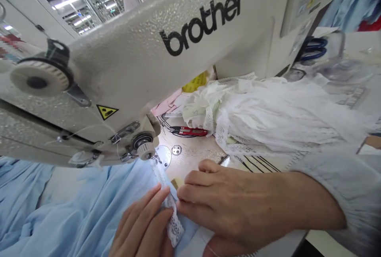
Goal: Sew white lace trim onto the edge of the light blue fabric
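A narrow strip of white lace trim (175,227) runs along the edge of light blue fabric (89,209), up to the presser foot area of a sewing machine (133,62). My left hand (145,221) lies over the fabric with its fingers together, closed on the lace trim; its thumb is hidden. Close beside it, my right hand (232,201) has curled fingers at the trim's right edge, closed on the light blue fabric. The fabric beneath the right palm is partly covered. White thread passes along the machine head towards the needle, which is too small to make out.
Red-handled thread snips (190,131) lie on the machine bed (196,151), behind the hands. A heap of white lace-edged fabric (282,114) fills the right side. Farther back are a yellow roll (195,82) and blue scissor handles (314,48).
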`<state>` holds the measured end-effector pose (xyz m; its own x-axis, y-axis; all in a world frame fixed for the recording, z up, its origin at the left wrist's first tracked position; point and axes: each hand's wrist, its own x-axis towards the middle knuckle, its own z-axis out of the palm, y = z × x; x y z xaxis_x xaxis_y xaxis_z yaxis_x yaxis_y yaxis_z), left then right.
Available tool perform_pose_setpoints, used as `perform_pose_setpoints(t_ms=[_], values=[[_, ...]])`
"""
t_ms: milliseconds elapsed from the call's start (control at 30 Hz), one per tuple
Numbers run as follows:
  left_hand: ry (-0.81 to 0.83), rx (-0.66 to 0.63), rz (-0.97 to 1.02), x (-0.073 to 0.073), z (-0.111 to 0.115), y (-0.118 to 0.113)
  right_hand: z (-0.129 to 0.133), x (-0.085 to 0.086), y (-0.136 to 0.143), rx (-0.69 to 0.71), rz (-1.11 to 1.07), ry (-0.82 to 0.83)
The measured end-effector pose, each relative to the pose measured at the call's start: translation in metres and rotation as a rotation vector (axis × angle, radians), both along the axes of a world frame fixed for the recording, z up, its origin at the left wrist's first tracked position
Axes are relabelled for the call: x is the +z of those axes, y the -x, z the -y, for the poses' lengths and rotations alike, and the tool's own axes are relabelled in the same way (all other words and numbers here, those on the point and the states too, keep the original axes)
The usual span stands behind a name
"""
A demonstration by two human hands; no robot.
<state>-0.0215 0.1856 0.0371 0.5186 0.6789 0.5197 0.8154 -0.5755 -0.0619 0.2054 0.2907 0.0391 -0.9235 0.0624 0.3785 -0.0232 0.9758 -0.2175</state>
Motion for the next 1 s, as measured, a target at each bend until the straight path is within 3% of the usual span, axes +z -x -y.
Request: perform_pose_setpoints(t_ms=[167,367,600,1000], values=[[0.124,0.041,0.109,-0.004,0.001,-0.002,-0.003,0.003,-0.009,-0.038,0.024,0.066],[0.153,0.071,0.148,-0.006,0.002,0.000,-0.004,0.006,-0.013,-0.037,0.065,0.057],[0.124,-0.051,-0.074,0.000,-0.005,0.012,-0.002,0.004,-0.011,0.006,0.056,-0.012],[0.097,-0.043,-0.127,0.003,-0.004,0.014,0.000,0.003,-0.010,0.035,0.071,-0.037]])
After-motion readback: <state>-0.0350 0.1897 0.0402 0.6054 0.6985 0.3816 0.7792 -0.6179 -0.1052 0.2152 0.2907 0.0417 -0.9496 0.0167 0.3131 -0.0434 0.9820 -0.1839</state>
